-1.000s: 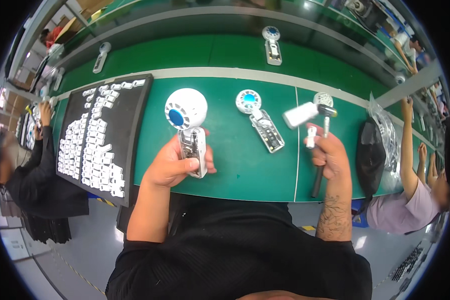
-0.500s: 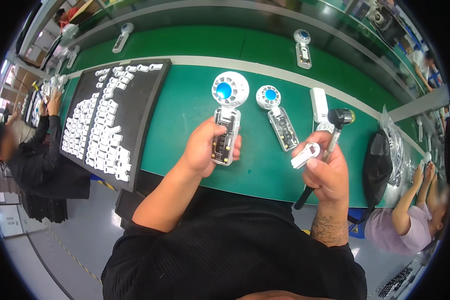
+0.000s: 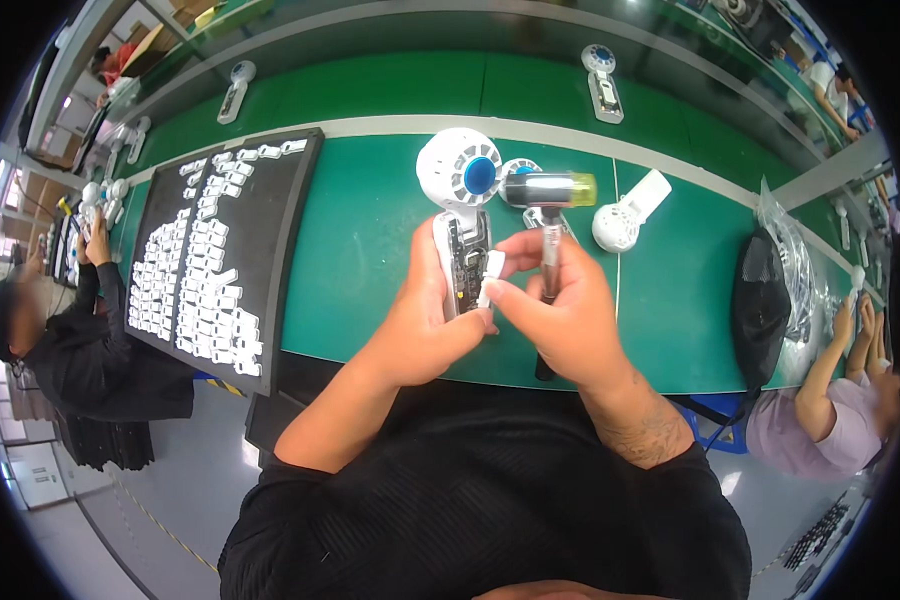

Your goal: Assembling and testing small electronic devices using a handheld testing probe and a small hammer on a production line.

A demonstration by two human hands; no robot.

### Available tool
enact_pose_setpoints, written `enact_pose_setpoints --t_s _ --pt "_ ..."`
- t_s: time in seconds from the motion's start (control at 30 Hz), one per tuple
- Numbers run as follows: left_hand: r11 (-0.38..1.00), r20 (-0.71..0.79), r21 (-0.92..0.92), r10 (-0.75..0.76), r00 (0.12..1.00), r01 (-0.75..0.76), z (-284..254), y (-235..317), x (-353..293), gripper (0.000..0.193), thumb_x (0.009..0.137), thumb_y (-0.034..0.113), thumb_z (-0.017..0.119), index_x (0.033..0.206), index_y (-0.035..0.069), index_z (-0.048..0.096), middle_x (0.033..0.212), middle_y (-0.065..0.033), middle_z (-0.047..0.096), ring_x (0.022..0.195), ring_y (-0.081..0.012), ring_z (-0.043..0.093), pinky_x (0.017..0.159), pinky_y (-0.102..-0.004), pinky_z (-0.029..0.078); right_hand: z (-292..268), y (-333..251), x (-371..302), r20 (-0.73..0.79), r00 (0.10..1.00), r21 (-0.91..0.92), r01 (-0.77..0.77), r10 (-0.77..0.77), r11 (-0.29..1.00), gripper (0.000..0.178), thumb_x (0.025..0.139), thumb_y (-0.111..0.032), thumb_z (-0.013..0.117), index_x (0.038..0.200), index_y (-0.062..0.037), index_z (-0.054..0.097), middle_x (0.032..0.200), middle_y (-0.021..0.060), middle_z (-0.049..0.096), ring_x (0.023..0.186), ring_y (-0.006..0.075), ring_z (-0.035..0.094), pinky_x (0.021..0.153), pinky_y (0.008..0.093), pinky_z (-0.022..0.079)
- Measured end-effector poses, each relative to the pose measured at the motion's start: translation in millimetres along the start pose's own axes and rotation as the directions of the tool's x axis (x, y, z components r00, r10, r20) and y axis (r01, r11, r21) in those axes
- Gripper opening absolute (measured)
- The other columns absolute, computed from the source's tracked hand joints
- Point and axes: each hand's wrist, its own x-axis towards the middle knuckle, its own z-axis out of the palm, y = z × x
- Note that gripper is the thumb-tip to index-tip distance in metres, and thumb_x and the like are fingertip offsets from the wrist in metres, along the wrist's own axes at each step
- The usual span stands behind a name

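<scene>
A white handheld fan point(image 3: 458, 170) with a blue hub stands tilted up in my left hand point(image 3: 410, 330), its handle open and the circuitry bare. My left fingers wrap the handle, the thumb near its lower end. In my right hand point(image 3: 575, 315), thumb and fingertips pinch a small white plastic part point(image 3: 491, 278) at the right edge of that handle. The same hand also keeps a small hammer point(image 3: 545, 190) with a dark and yellow-green head, its shaft between the fingers. Behind the hammer, a second fan point(image 3: 519, 167) is mostly hidden.
Another white fan point(image 3: 617, 228) lies face down right of the hammer. To the left, a black tray point(image 3: 292, 230) bears many small white parts. A black bag point(image 3: 760, 310) and clear plastic point(image 3: 798, 290) are at the right. More fans point(image 3: 602, 85) lie beyond the rail; people work at both sides.
My right hand has moved left with the white part and hammer, bringing the part to the fan's handle. The held fan has turned; its lit-looking hub now faces right.
</scene>
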Motion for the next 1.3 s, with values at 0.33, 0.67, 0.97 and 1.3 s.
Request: enact_pose_setpoints --t_s 0.33,0.67,0.97,1.3 --pt "0.942 -0.051 0.335 0.051 0.997 -0.031 6 -4 1 0.083 0.088 -0.002 0.058 0.156 0.008 0.013 0.129 -0.0111 0.052 0.1 -0.0138 0.061 0.071 -0.0268 0.055 -1 10 4 -0.076 0.992 -0.289 0.074 -0.1 0.955 0.035 0.082 -0.005 0.08 0.114 0.0005 0.065 0.086 -0.0017 0.063 0.059 -0.0008 0.046 0.053 0.0177 0.038" --pt "0.99 -0.018 0.137 0.036 0.999 -0.033 3 -9 7 0.077 0.093 -0.004 0.055 0.155 0.007 0.011 0.144 -0.016 0.043 0.129 -0.0248 0.057 0.096 -0.0368 0.056 -6 1 6 0.002 1.0 -0.398 0.021 -0.022 0.917 0.026 0.084 -0.013 0.081 0.101 0.0018 0.069 0.081 -0.0005 0.067 0.06 0.0004 0.048 0.054 0.0197 0.041" --pt "0.987 -0.103 0.147 0.088 0.991 -0.072 15 -4 3 0.079 0.09 0.0 0.059 0.153 -0.001 0.011 0.139 -0.0178 0.045 0.125 -0.0217 0.053 0.102 -0.0377 0.047 -1 3 3 -0.053 0.996 -0.4 0.042 -0.069 0.915 0.022 0.084 -0.013 0.081 0.096 0.0016 0.071 0.078 -0.0003 0.068 0.06 0.0001 0.049 0.054 0.0188 0.04" --pt "0.998 -0.08 0.06 -0.011 0.997 0.016 7 3 2 0.078 0.088 -0.004 0.057 0.153 0.002 0.013 0.127 -0.0143 0.051 0.112 -0.019 0.058 0.087 -0.0333 0.054 -8 -3 -1 -0.032 0.955 -0.422 0.255 -0.295 0.87 0.017 0.091 -0.012 0.073 0.101 0.0014 0.068 0.075 -0.0005 0.063 0.061 0.0039 0.047 0.055 0.0222 0.041"
